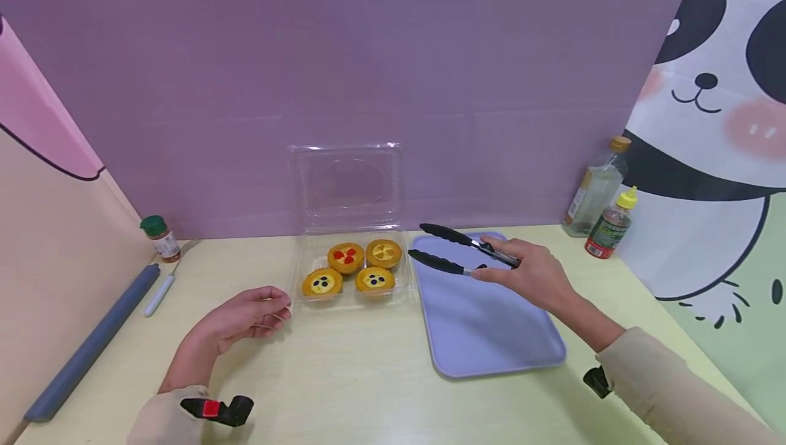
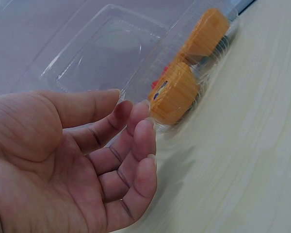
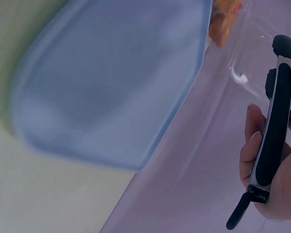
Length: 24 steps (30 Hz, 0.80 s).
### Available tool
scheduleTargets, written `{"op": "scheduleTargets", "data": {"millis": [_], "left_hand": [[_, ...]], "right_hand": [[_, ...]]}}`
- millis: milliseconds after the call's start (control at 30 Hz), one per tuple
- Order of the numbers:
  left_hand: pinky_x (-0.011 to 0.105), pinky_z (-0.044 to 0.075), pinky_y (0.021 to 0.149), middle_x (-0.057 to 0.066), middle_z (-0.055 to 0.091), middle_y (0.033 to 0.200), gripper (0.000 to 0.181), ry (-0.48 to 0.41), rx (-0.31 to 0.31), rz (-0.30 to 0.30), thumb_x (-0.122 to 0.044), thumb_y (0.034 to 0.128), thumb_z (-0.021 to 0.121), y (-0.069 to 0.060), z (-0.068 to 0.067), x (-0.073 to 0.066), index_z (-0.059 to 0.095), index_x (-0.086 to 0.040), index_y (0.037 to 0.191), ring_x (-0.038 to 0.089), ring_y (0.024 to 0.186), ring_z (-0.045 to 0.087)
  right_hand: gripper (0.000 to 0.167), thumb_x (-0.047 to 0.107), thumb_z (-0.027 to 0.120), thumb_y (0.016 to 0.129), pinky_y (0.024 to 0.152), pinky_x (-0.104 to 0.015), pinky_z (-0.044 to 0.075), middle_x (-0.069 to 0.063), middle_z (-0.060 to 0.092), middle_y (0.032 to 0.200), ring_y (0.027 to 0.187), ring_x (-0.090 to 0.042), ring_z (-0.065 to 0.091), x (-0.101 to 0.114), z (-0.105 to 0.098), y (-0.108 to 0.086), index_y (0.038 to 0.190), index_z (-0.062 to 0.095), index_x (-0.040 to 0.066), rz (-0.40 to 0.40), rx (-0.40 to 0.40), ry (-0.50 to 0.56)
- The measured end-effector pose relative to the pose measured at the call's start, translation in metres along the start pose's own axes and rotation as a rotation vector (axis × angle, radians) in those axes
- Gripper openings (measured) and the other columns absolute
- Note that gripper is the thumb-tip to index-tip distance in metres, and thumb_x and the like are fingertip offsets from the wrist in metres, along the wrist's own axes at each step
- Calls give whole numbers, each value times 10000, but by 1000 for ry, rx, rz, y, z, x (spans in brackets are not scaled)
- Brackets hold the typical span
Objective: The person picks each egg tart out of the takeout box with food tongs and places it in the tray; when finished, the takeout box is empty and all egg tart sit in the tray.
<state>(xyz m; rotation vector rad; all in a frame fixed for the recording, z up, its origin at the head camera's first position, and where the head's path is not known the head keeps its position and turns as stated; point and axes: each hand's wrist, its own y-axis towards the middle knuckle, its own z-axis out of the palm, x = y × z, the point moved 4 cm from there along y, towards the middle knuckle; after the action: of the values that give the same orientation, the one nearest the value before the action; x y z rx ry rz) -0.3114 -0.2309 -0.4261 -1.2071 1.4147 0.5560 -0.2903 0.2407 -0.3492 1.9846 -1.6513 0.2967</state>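
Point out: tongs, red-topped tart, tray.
Tongs [image 3: 276, 128]: right wrist view, on the black handle.
Red-topped tart [image 1: 346, 259]: head view, on its top face.
Tray [image 1: 491, 339]: head view, on its bare floor, toward the near edge.

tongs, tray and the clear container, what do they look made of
Tongs: seemingly metal, with shiny edges; matte black grips and tips, probably rubber or silicone.
Tray: likely plastic, an even pale blue with a rounded, moulded rim.
Container: probably thin plastic, glossy and see-through, with highlights along its edges.
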Motion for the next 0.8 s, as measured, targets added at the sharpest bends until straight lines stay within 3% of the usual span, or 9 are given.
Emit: {"op": "scheduleTargets", "data": {"millis": [133, 233, 333, 500, 633, 800], "left_hand": [[308, 527, 782, -2, 641, 960, 295, 2, -1, -4, -292, 1033, 556, -1, 1, 1, 558, -22, 1151, 146, 847, 610], [309, 527, 782, 12, 639, 975, 304, 5, -7, -6, -281, 1038, 546, 0, 2, 0, 545, -10, 1174, 153, 854, 607], [310, 523, 784, 16, 639, 982, 310, 10, -11, -5, -270, 1041, 540, 1, 2, 0, 536, 2, 1190, 157, 859, 604], [303, 522, 779, 26, 644, 990, 329, 25, -20, -1, -263, 1040, 541, 2, 3, -2, 523, 15, 1215, 154, 859, 602], [305, 528, 788, 43, 647, 1006, 362, 31, -20, 5, -267, 1041, 539, 2, 2, -3, 504, 26, 1251, 167, 870, 606], [307, 533, 795, 43, 650, 1015, 380, 23, -30, -1, -260, 1043, 533, 0, 1, -2, 482, 31, 1283, 174, 882, 614]], "right_hand": [[661, 652, 760, 762, 611, -301, 388, -5, 701, 1166, 815, -170, 560, 15, 10, 5, 1341, 638, 357, -48, -4, 9], [588, 625, 752, 785, 601, -295, 387, 32, 718, 1085, 782, -148, 548, 27, 16, 10, 1295, 679, 341, -98, -14, -22], [520, 580, 741, 819, 612, -286, 391, 35, 737, 1096, 827, -138, 554, 37, 22, 15, 1263, 706, 312, -155, -30, -56], [423, 503, 737, 859, 600, -270, 398, 28, 760, 1081, 753, -114, 566, 53, 30, 21, 1215, 739, 274, -227, -38, -39], [454, 520, 721, 868, 562, -268, 378, -5, 734, 1203, 715, -111, 590, 63, 36, 27, 1252, 716, 279, -217, 11, -41], [528, 558, 704, 864, 497, -273, 379, -61, 692, 1275, 826, -196, 674, 74, 44, 39, 1328, 657, 309, -220, 72, -156]]}}
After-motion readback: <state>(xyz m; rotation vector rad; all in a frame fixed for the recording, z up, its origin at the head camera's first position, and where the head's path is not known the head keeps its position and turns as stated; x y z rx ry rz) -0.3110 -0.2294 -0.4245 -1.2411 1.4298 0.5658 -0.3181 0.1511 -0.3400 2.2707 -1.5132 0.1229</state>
